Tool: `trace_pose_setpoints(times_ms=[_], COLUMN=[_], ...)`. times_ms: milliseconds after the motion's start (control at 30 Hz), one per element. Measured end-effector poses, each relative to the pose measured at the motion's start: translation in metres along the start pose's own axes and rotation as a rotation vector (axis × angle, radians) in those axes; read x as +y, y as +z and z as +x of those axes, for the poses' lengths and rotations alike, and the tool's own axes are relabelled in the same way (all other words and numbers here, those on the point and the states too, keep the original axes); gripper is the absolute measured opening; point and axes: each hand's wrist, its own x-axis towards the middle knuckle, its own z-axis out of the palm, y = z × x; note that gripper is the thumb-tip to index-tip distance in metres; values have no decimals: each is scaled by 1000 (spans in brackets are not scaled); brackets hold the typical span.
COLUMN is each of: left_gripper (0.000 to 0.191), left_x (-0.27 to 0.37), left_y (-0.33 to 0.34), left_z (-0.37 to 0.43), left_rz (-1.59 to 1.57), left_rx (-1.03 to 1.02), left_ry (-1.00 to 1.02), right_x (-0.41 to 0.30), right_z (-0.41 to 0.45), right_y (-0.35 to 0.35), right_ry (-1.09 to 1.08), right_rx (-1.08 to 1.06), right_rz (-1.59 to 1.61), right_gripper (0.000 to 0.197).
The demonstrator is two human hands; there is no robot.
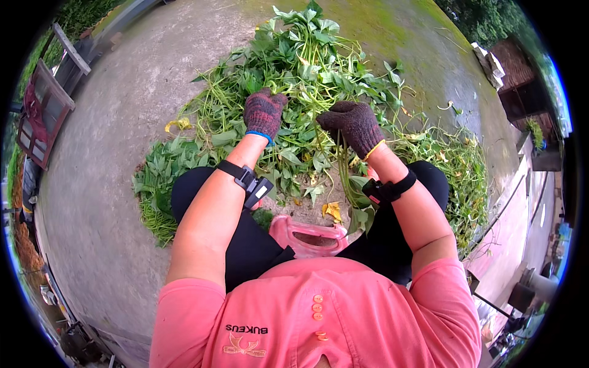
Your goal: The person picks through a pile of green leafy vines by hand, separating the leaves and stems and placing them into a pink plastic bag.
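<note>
A heap of leafy green vines (294, 55), which look like sweet potato vines, lies on the concrete before me. My left hand (265, 114), in a dark knitted glove with a blue cuff, is closed at the heap's near side, with a green stem showing at its fingertips. To its right, my right hand (353, 125) wears a similar glove with a yellow cuff. It grips a small bunch of vine stems (343, 168), whose leaves hang down by my right knee. The fingers hide where the stems are held.
A neater bundle of leafy vines (168, 184) lies beside my left knee. More tangled stems (460, 175) lie right of my right knee. A pink plastic stool (283, 234) shows between my legs. Yellow leaves (332, 210) dot the concrete floor (106, 152). A wooden frame (46, 115) stands far left.
</note>
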Motion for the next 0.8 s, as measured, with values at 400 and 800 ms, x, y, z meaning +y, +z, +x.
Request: trace_pose_setpoints(times_ms=[400, 800], left_gripper=[19, 29], left_x=[39, 31], left_y=[10, -12], left_z=[-33, -12], left_rz=[-1041, -687], left_rx=[-645, -332], left_ry=[-294, -392], right_x=[24, 8], right_z=[14, 8], right_y=[-1, -3], right_ry=[6, 135], right_rx=[90, 3], right_rz=[189, 531], right_gripper=[31, 30])
